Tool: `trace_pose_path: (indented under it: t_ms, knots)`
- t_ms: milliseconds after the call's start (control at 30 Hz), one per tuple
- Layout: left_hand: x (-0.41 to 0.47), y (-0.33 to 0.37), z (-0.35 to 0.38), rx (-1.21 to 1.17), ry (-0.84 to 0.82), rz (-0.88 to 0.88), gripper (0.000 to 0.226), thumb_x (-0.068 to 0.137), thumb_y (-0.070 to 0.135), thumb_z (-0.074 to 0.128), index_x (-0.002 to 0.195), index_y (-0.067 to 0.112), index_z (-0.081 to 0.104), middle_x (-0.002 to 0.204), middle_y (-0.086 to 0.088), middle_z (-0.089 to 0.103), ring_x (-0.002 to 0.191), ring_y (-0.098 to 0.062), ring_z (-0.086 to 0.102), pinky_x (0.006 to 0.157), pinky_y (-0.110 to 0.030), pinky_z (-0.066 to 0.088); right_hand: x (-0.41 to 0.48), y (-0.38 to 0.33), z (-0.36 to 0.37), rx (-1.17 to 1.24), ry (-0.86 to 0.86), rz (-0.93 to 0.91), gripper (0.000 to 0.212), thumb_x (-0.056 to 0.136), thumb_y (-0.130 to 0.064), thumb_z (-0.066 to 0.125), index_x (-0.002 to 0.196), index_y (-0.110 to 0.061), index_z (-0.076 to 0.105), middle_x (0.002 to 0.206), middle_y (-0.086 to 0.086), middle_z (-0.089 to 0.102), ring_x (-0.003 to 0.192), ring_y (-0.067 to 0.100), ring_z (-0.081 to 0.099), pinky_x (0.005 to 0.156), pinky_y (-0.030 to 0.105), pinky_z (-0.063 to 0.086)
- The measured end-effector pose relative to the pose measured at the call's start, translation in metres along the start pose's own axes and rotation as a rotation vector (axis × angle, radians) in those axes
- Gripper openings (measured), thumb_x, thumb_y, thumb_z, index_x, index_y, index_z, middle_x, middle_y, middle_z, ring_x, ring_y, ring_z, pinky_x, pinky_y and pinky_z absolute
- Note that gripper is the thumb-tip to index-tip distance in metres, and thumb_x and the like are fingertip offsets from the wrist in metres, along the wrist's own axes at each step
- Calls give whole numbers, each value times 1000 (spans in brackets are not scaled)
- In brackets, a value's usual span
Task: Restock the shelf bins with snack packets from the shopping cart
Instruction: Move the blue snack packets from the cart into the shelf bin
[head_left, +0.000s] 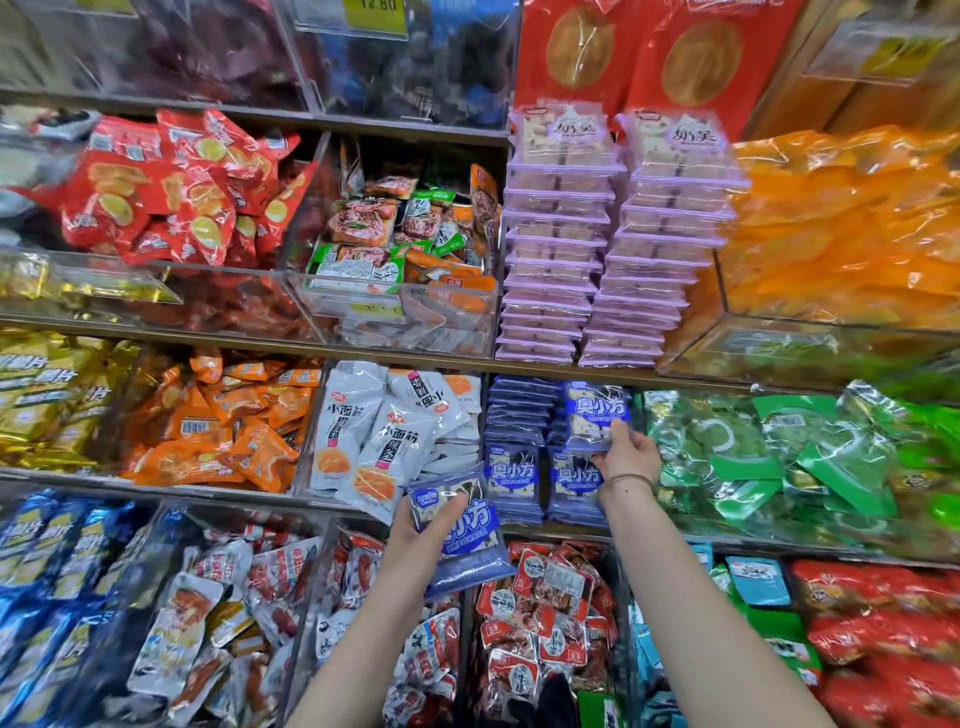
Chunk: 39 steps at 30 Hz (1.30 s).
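Filling the blue-packet bin (485, 426), our right hand (626, 454) pinches one blue packet (597, 415) at its right side. Our left hand (426, 525) grips spare packets (467, 540) below its front edge. Next, we'd judge, it needs seating flat.

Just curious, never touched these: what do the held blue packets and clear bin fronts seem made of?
Upper blue packet in the right hand and lower blue packet in the left hand: probably thin glossy plastic film; wrinkles and glints show. Bin front: clear rigid plastic, perhaps acrylic; packets show through.
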<state>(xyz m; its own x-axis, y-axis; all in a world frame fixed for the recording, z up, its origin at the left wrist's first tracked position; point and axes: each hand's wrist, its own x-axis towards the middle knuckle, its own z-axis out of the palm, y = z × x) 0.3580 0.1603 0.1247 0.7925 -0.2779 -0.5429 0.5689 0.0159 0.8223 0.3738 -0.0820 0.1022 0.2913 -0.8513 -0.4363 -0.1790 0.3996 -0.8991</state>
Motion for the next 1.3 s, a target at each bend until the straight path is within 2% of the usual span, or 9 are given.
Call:
trace_pose_path:
  t_ms: [100,167,333,567,767,900,1067,1133,1300]
  knots:
    - [0,0,0,-3,4,-6,130,43,71,71,152,33,10,158,3,24,143,-25,26,113,-50,24,-3,-7,10,88,30,-1,18,93,-25,54,98,-8,51,72,-2,52,62,13,53,48,17,48]
    - [-1,-1,-1,-5,10,-10,129,44,70,71,152,33,10,157,3,24,143,-25,27,112,-49,25,-4,-11,17,108,32,3,16,94,-23,53,99,-9,49,73,-2,50,61,11,50,46,15,48]
    - [-2,0,-1,-10,-14,9,128,39,73,73,150,34,22,151,1,39,137,-24,38,113,-50,30,-4,-20,28,134,38,48,14,94,-20,53,100,-11,45,73,-2,48,55,11,44,51,18,46]
    - [-1,-3,-4,-30,-5,12,122,48,67,73,151,34,16,151,2,38,136,-23,38,108,-44,32,-18,-7,12,145,-39,37,18,94,-23,55,105,-13,46,83,-3,50,64,9,50,64,20,50]
    - [5,-8,-10,-40,29,2,105,69,55,72,152,30,12,154,3,31,139,-22,33,110,-43,29,-36,55,-22,6,-127,27,34,92,-21,57,122,-9,47,121,8,52,86,15,59,75,27,52]
    - [3,-8,-17,-46,55,11,98,72,47,72,152,30,18,150,2,39,129,-18,45,104,-40,32,-38,79,-11,-23,-153,106,26,92,-17,56,114,-10,46,130,9,46,96,18,53,65,23,49]
    - [6,-9,-29,-79,144,-37,66,92,34,58,150,27,26,153,0,34,129,-19,41,100,-40,34,-25,79,21,-55,-306,246,24,93,-7,51,116,-5,45,126,14,47,97,23,54,90,37,50]
    - [7,-8,-31,-67,156,-58,59,94,31,55,148,24,32,150,-2,39,128,-22,45,101,-42,38,-22,81,25,-238,-366,232,28,96,-9,48,123,-4,46,125,20,53,98,29,58,91,39,51]
    - [4,-6,-28,-65,177,-82,53,94,32,55,144,25,37,124,3,58,101,-12,60,80,-36,50,-16,83,16,-1246,-416,-265,39,97,-35,41,129,-13,48,131,13,39,75,26,58,78,38,53]
